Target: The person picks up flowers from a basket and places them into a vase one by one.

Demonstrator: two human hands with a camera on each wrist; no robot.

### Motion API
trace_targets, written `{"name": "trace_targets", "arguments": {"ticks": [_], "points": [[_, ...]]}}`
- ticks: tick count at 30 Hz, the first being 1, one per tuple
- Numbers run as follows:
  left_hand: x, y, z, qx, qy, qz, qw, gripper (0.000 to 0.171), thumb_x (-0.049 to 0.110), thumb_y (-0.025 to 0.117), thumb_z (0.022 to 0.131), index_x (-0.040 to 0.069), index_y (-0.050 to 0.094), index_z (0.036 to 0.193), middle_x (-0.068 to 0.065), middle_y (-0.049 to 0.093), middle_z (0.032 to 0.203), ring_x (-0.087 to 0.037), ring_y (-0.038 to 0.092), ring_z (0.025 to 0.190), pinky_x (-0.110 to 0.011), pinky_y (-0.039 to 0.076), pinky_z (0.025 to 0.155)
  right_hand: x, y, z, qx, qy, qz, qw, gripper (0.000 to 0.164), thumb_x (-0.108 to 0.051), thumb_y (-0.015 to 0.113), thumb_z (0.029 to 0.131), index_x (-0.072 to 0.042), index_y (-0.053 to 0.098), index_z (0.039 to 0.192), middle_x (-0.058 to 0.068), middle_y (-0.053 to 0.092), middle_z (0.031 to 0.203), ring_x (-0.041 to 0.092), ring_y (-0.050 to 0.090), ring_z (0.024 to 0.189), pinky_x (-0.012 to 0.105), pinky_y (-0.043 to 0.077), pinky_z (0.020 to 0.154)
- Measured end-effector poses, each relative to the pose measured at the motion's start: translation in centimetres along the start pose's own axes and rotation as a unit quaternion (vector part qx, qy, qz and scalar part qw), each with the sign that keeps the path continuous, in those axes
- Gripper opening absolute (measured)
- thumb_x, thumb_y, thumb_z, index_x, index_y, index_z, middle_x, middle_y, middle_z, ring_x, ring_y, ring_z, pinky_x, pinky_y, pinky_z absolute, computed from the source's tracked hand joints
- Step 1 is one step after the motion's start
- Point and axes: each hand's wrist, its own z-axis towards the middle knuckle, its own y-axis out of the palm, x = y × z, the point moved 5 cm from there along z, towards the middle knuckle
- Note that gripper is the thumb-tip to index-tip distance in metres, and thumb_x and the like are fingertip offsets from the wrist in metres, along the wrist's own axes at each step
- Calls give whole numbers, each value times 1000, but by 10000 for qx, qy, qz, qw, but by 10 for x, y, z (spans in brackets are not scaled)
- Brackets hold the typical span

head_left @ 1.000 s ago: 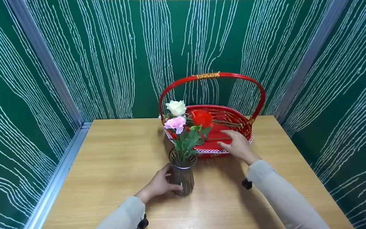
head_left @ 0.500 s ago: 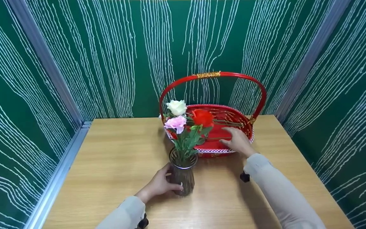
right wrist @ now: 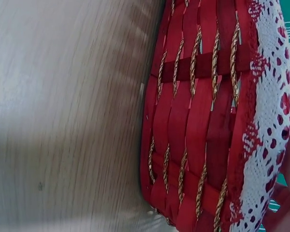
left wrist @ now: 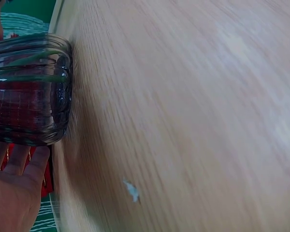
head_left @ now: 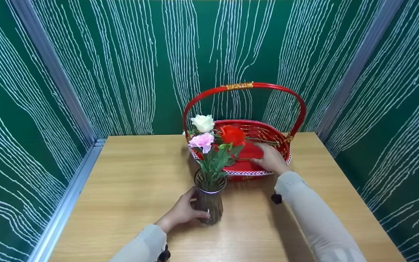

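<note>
My left hand (head_left: pixel 182 211) grips the lower part of a ribbed, tinted glass vase (head_left: pixel 213 203) standing on the table, thumb across its front. In the left wrist view, green stems show through the vase (left wrist: pixel 26 101). A white rose (head_left: pixel 203 123), a pink carnation (head_left: pixel 202 141) and a red rose (head_left: pixel 232 135) rise from it. My right hand (head_left: pixel 273 159) reaches over the near rim into a red woven basket (head_left: pixel 246 174), thumb and index finger apart. The thumb tip is right at a green stem (head_left: pixel 245 159) lying inside; the other fingers are partly hidden.
The basket's tall red handle (head_left: pixel 298 109), wrapped in gold at the top, arches over the right hand. More stems (head_left: pixel 264 140) lie along the basket's far side. Green walls (head_left: pixel 129 72) with white lines enclose the wooden table (head_left: pixel 133 174) behind and on both sides.
My right hand has moved slightly left and lower into the basket, its fingertips now closer to the stems. The left hand and vase have stayed in place.
</note>
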Motion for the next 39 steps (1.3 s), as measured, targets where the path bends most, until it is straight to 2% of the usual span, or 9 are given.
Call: {"name": "trace_targets", "arguments": {"ticks": [10, 12, 18, 26, 33, 39], "points": [[0, 0, 0, 18, 63, 77, 9999, 85, 19, 100, 79, 4, 52, 148, -18, 66, 141, -40, 62, 137, -56, 54, 117, 2, 7, 6, -53, -138, -160, 9998, 72, -30, 81, 98, -8, 51, 160, 24, 52, 162, 48, 47, 151, 68, 37, 127], [0, 0, 0, 24, 80, 95, 9999, 84, 19, 100, 79, 4, 52, 147, -18, 66, 140, -39, 62, 137, -56, 53, 117, 4, 9, 7, -132, -60, -150, 9998, 72, -31, 82, 98, -8, 52, 159, 23, 53, 162, 48, 47, 151, 67, 37, 127], [0, 0, 1, 19, 59, -32, 10000, 82, 17, 99, 80, 5, 52, 146, -17, 66, 139, -38, 63, 137, -53, 55, 116, 10, 18, 11, -628, 367, 40, 9973, 79, -40, 83, 96, -10, 50, 161, 22, 51, 164, 46, 46, 152, 67, 35, 129], [-1, 0, 0, 50, 58, -12, 10000, 83, 17, 100, 79, 6, 54, 147, -14, 67, 138, -34, 63, 136, -51, 54, 117, 6, 25, 12, -1200, 225, -91, 9925, 82, -45, 78, 99, -4, 45, 163, 26, 48, 166, 49, 44, 153, 67, 33, 129], [0, 0, 1, 65, 58, 106, 9999, 84, 20, 100, 79, 7, 54, 148, -11, 68, 140, -32, 62, 136, -52, 51, 120, 8, 31, 15, -1633, 421, -246, 9854, 83, -50, 73, 101, -6, 43, 165, 26, 45, 167, 48, 45, 152, 68, 33, 129], [0, -1, 0, 49, 65, 103, 9999, 85, 20, 100, 79, 7, 53, 149, -12, 67, 141, -32, 62, 137, -55, 51, 120, 6, 36, 17, -1872, 294, -468, 9808, 82, -51, 72, 102, -5, 44, 164, 28, 48, 164, 48, 49, 148, 68, 35, 128]]}}
